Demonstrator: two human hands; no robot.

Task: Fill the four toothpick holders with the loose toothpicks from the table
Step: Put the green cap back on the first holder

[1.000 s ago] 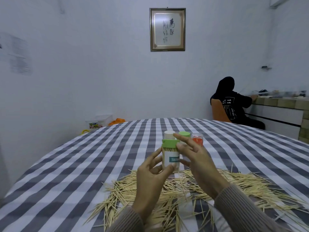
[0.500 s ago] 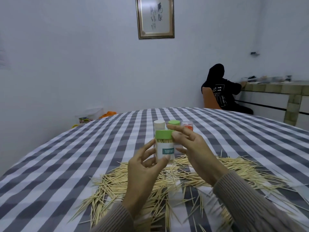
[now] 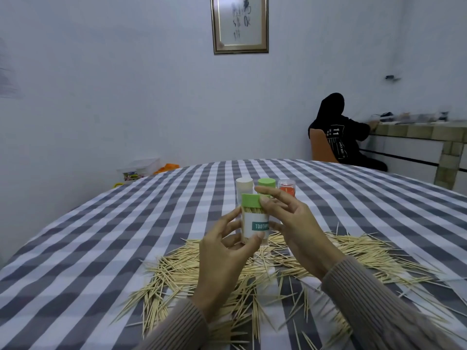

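Item: holder (image 3: 254, 222), clear, green-lidded, packed with picks, labelled. It is being held upright above the table (image 3: 88, 248), over the pile of toothpicks (image 3: 265, 269).

Left hand (image 3: 222, 251): raised from 6 o'clock, palm turned inward; the holder's lower body is being pinched between thumb and fingers, the fingers only partly curled.

Right hand (image 3: 293, 223): reaching in from 4 o'clock; the green lid (image 3: 251, 200) is being touched at its right edge by the thumb, the forefinger being stretched across the top behind it. Whether the lid is being gripped or merely pressed cannot be told.

Three more holders are being kept at 12 o'clock beyond the hands: white-capped (image 3: 244, 189), green-capped (image 3: 266, 184), orange (image 3: 286, 187), standing side by side.

Against the earlier frames: the same grip on the holder is being kept by both hands; the hands and holder are being seen slightly lower in view, the picture frame (image 3: 239, 24) being cut off at the top.
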